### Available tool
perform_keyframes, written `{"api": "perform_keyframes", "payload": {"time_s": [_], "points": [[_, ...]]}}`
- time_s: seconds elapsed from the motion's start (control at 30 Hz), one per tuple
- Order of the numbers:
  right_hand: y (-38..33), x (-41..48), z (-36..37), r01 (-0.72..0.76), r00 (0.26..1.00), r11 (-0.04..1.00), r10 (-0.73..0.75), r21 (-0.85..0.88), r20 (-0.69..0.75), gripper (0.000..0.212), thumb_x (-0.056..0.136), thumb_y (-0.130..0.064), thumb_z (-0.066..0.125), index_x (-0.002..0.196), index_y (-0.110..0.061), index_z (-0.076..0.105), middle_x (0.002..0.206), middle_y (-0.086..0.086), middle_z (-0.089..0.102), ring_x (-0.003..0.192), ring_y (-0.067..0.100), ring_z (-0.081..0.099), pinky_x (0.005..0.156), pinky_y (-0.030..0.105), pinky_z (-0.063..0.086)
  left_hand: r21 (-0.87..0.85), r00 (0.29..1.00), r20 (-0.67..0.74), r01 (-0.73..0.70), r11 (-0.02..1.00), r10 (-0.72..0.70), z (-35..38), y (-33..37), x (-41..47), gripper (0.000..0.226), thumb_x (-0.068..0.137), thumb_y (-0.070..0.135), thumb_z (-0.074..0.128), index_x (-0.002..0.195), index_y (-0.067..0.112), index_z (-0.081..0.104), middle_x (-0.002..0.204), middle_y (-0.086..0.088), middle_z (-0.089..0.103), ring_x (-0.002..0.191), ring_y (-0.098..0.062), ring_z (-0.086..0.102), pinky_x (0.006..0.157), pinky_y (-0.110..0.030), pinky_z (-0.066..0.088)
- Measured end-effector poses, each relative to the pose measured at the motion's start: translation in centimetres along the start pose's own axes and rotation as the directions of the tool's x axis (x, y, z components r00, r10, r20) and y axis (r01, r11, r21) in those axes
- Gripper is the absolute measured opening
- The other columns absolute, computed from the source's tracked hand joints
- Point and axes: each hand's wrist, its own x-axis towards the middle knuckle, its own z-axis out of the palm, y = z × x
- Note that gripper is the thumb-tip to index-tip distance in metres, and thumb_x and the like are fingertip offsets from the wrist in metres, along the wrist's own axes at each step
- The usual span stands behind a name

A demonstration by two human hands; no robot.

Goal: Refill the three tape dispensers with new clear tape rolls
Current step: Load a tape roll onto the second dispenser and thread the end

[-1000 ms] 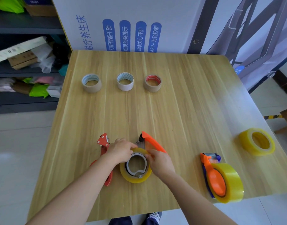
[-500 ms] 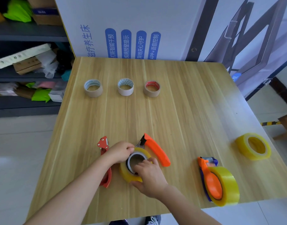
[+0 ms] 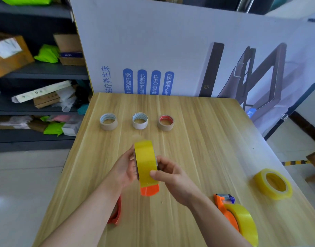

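- Roll (image 3: 146,163) of yellow-tinted clear tape, in the head view, is held on edge above the middle of the counter (image 3: 197,139), with an orange dispenser (image 3: 149,190) showing just beneath it.
- Left hand (image 3: 124,168) grips the roll's left face. Right hand (image 3: 172,177) pinches it, thumb across the tread and fingers behind the right face.
- Step in hand, as I judge it: fitting this roll to its dispenser. Whether it sits fully on the hub cannot be told.
- Next move likely calls for pressing the roll home, then finding the loose end and leading it to the blade.
- Loaded dispenser (image 3: 227,211) at the near right looks done.
- Spare roll (image 3: 273,183) lies flat, well apart to the right.
- Red dispenser (image 3: 115,213), partly under the left forearm, shows no roll, so it probably waits.
- Three small rolls (image 3: 140,120) stand in a row at the far side.
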Motion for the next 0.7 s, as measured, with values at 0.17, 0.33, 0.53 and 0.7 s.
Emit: {"api": "perform_keyframes", "payload": {"time_s": [0.17,0.33,0.53,0.7], "points": [[-2.1,-0.2,1.4,0.103,0.992,0.992,-0.107,-0.068,-0.061,0.011,0.081,-0.018,0.065,0.092,-0.013,0.064,0.082,-0.004,0.068,0.075,0.009,0.062,0.07,0.018,0.048,-0.147,0.93,-0.01,-0.364,0.92,0.366,2.2,2.6,-2.4,0.019,0.083,0.022,0.062,0.1,0.014,0.064,0.09,-0.007,0.061,0.087,-0.022,0.057,0.09,-0.041,0.043],[-3.7,0.2,3.0,0.208,0.964,0.959,-0.234,-0.191,-0.125,0.018,0.095,-0.02,0.06,0.108,-0.008,0.063,0.095,0.007,0.066,0.086,0.016,0.059,0.077,0.032,0.048,-0.067,0.76,0.155,-0.63,0.774,0.632,4.2,4.4,-5.8,0.028,0.083,0.027,0.059,0.11,0.021,0.065,0.101,-0.008,0.061,0.09,-0.025,0.056,0.085,-0.047,0.043],[-5.9,0.3,4.4,0.228,0.952,0.954,-0.26,-0.193,-0.164,0.032,0.091,-0.041,0.06,0.097,-0.009,0.059,0.075,0.0,0.067,0.071,0.016,0.068,0.06,0.028,0.053,0.113,0.638,0.294,-0.763,0.637,0.712,5.6,5.7,-8.7,0.053,0.086,0.031,0.062,0.135,0.016,0.047,0.123,-0.012,0.058,0.111,-0.032,0.053,0.096,-0.051,0.04],[-7.2,0.2,4.9,0.213,0.94,0.969,-0.237,-0.121,-0.244,0.058,0.079,-0.054,0.061,0.098,0.001,0.062,0.069,0.006,0.071,0.059,0.015,0.072,0.049,0.023,0.052,0.123,0.6,0.345,-0.791,0.599,0.722,6.7,6.1,-10.4,0.056,0.085,0.025,0.059,0.137,0.009,0.042,0.133,-0.023,0.052,0.117,-0.04,0.051,0.1,-0.052,0.038]]}}
